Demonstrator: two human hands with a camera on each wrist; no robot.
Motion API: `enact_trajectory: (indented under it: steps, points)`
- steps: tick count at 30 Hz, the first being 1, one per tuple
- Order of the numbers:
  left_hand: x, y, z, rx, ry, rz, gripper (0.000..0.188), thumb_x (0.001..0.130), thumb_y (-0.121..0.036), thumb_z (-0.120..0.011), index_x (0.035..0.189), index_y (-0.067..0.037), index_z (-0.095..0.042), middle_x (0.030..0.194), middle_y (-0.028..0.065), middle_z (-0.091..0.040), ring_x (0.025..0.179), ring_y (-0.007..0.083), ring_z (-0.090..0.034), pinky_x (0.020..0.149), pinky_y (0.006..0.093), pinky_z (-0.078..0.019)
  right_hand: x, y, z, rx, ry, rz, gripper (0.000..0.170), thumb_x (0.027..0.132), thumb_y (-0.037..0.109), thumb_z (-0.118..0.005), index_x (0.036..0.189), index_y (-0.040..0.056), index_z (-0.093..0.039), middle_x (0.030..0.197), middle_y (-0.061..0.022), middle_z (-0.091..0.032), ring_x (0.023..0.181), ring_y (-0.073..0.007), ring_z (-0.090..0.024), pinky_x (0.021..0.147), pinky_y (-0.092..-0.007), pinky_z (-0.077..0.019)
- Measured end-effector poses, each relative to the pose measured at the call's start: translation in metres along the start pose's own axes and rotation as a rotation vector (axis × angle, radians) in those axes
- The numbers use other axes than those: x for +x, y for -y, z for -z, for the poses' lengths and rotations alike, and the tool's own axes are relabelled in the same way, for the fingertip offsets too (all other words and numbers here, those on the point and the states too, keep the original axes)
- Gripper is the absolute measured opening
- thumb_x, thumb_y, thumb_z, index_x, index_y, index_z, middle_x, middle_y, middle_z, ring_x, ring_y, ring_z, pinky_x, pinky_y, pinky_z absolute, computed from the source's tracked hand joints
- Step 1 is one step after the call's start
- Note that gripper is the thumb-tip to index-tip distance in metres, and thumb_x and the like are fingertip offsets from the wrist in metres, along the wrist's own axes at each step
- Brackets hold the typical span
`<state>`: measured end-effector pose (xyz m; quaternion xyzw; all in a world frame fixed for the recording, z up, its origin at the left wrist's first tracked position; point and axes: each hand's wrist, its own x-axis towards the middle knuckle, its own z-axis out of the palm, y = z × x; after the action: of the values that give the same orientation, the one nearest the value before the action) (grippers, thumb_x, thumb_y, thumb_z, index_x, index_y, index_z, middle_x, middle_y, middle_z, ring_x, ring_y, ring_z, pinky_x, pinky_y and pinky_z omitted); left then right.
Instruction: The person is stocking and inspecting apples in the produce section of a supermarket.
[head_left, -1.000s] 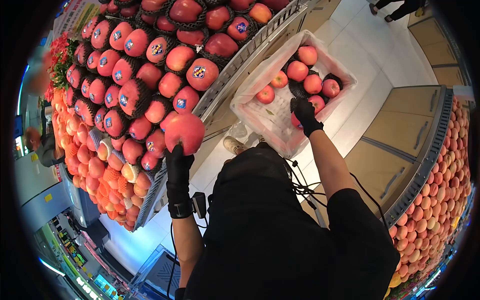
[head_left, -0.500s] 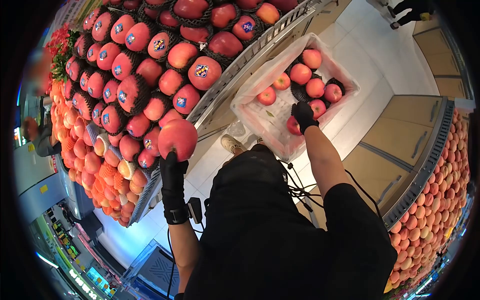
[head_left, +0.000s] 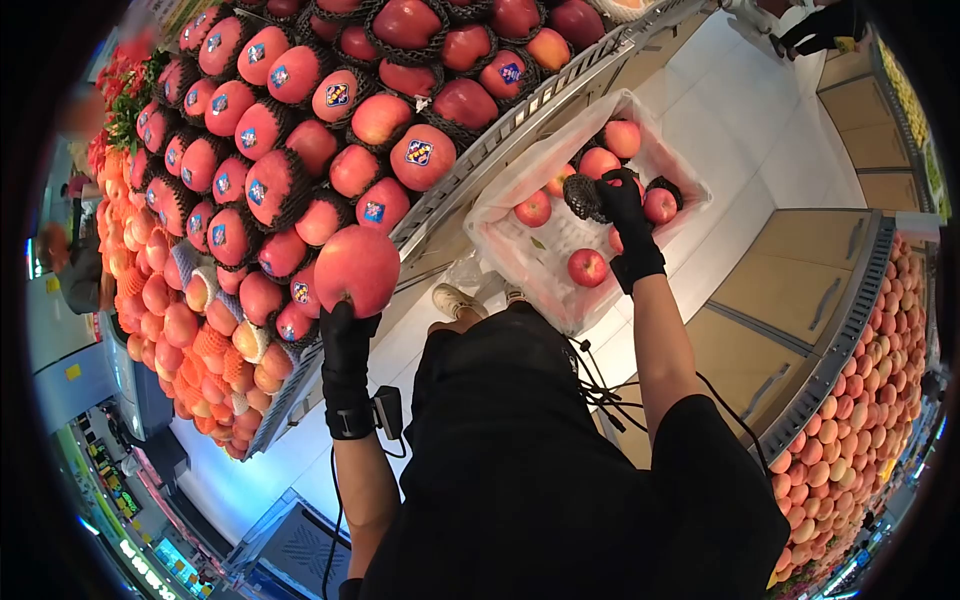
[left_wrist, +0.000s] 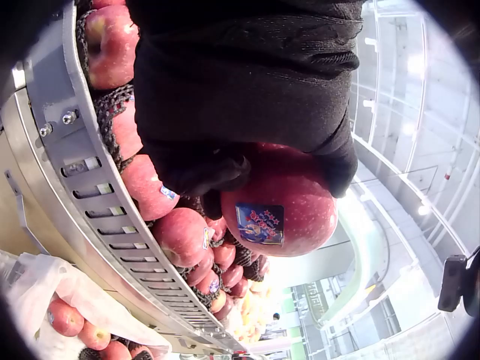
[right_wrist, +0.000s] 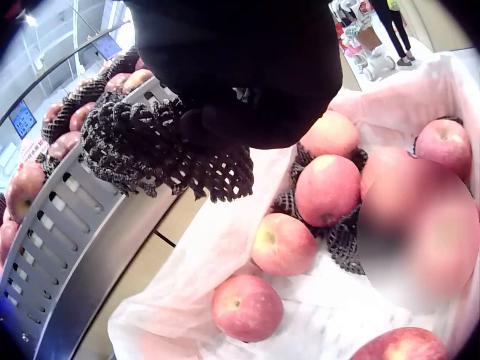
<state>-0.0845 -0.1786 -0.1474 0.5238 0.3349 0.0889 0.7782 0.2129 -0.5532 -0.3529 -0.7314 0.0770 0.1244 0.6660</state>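
Observation:
In the head view my black-gloved left hand (head_left: 347, 350) grips a large red apple (head_left: 357, 270) beside the edge of the sloped apple display. The left wrist view shows that apple (left_wrist: 279, 206) with a blue sticker, fingers curled round it. My gloved right hand (head_left: 628, 215) is above the lined crate (head_left: 487, 205), pinching a black foam net (head_left: 583, 197). In the right wrist view the net (right_wrist: 161, 146) hangs from the fingers, with no apple visible inside. Several loose apples (right_wrist: 328, 190) lie in the crate, and more black netting (right_wrist: 345, 244) is among them.
The display's slatted metal rail (head_left: 470, 165) runs between the stacked apples (head_left: 275, 190) and the crate. Cables (head_left: 600, 385) hang near my legs. At the right stands another fruit stand (head_left: 850, 440) above cabinets (head_left: 780, 350). A person's legs (head_left: 822, 28) are at the upper right.
My right hand has risen from the apples in the crate and now holds a black net. An apple it was touching lies in the crate. The left hand still grips its apple.

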Motion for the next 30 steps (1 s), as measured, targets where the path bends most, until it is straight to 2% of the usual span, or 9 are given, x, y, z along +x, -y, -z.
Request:
enact_trajectory:
  steps: [2,4,7,12,15,23,24,28,30]
  points:
    - [0.002,-0.004,-0.001,-0.041,-0.005,0.004,0.064,0.078,-0.056,-0.063,0.115,-0.006,-0.050,0.092,0.0053,-0.054,0.069,0.0134,-0.054,0.056,0.0264,-0.0439,0.006,0.004,0.004,-0.092,0.076,-0.030,0.020,0.084,0.018,-0.070,0.097,0.0048,-0.061,0.078,-0.0037,-0.061,0.060,-0.0126,-0.058,0.050,-0.0280,-0.0472]
    - [0.006,-0.003,0.002,-0.117,-0.018,0.011,0.064,0.078,-0.056,-0.063,0.115,-0.006,-0.050,0.091,0.0052,-0.054,0.068,0.0133,-0.053,0.056,0.0263,-0.0434,-0.017,0.073,-0.005,-0.207,0.134,-0.119,0.024,0.086,0.021,-0.067,0.103,0.0036,-0.066,0.085,-0.0029,-0.064,0.068,-0.0113,-0.060,0.056,-0.0262,-0.0483]
    - [0.015,-0.004,0.015,-0.160,0.013,0.031,0.062,0.078,-0.055,-0.064,0.115,-0.006,-0.051,0.089,0.0045,-0.054,0.068,0.0132,-0.053,0.056,0.0261,-0.0429,-0.018,0.087,-0.014,0.052,0.252,-0.025,0.031,0.083,0.019,-0.071,0.109,0.0019,-0.064,0.084,-0.0024,-0.066,0.072,-0.0112,-0.061,0.060,-0.0266,-0.0493]
    - [0.015,-0.031,0.020,-0.077,0.067,-0.055,0.059,0.078,-0.050,-0.065,0.115,-0.007,-0.051,0.088,0.0030,-0.055,0.067,0.0129,-0.052,0.055,0.0262,-0.0423,-0.036,0.145,-0.042,-0.113,0.429,0.313,0.044,0.080,0.009,-0.070,0.120,-0.0025,-0.057,0.111,-0.0083,-0.064,0.099,-0.0154,-0.060,0.090,-0.0288,-0.0479]
    - [0.014,-0.047,0.019,-0.003,0.040,-0.113,0.059,0.078,-0.047,-0.066,0.117,-0.006,-0.050,0.091,0.0036,-0.056,0.068,0.0132,-0.054,0.055,0.0261,-0.0432,-0.040,0.164,-0.062,0.055,0.460,0.253,0.044,0.079,0.007,-0.069,0.120,-0.0036,-0.057,0.111,-0.0089,-0.064,0.099,-0.0161,-0.061,0.091,-0.0289,-0.0476]
    - [0.008,-0.077,0.045,-0.088,0.058,-0.171,0.068,0.076,-0.037,-0.063,0.132,-0.003,-0.043,0.116,0.0103,-0.055,0.094,0.0193,-0.060,0.069,0.0292,-0.0521,-0.024,0.181,-0.117,-0.086,0.232,0.322,0.029,0.083,0.008,-0.065,0.108,-0.0064,-0.062,0.092,-0.0071,-0.068,0.080,-0.0121,-0.062,0.073,-0.0255,-0.0502]
    - [0.007,-0.081,0.048,-0.125,0.051,-0.176,0.067,0.077,-0.035,-0.062,0.132,-0.003,-0.042,0.117,0.0109,-0.055,0.096,0.0206,-0.060,0.072,0.0307,-0.0526,-0.029,0.184,-0.132,-0.103,0.142,0.356,0.022,0.079,0.012,-0.065,0.093,-0.0038,-0.066,0.077,-0.0062,-0.065,0.068,-0.0128,-0.057,0.061,-0.0294,-0.0463]
    - [0.004,-0.090,0.064,-0.258,0.038,-0.199,0.062,0.080,-0.029,-0.060,0.132,-0.001,-0.042,0.120,0.0130,-0.054,0.103,0.0252,-0.059,0.080,0.0363,-0.0543,-0.053,0.222,-0.168,-0.144,0.239,0.309,0.021,0.083,0.014,-0.063,0.094,-0.0035,-0.066,0.076,-0.0042,-0.064,0.067,-0.0115,-0.053,0.062,-0.0275,-0.0445]
    - [0.013,-0.082,0.084,-0.300,0.041,-0.216,0.060,0.082,-0.027,-0.060,0.132,0.000,-0.043,0.123,0.0140,-0.052,0.107,0.0270,-0.058,0.085,0.0382,-0.0544,-0.056,0.231,-0.183,-0.318,0.275,0.493,0.021,0.085,0.013,-0.060,0.096,-0.0037,-0.067,0.078,-0.0042,-0.065,0.071,-0.0110,-0.056,0.064,-0.0270,-0.0455]
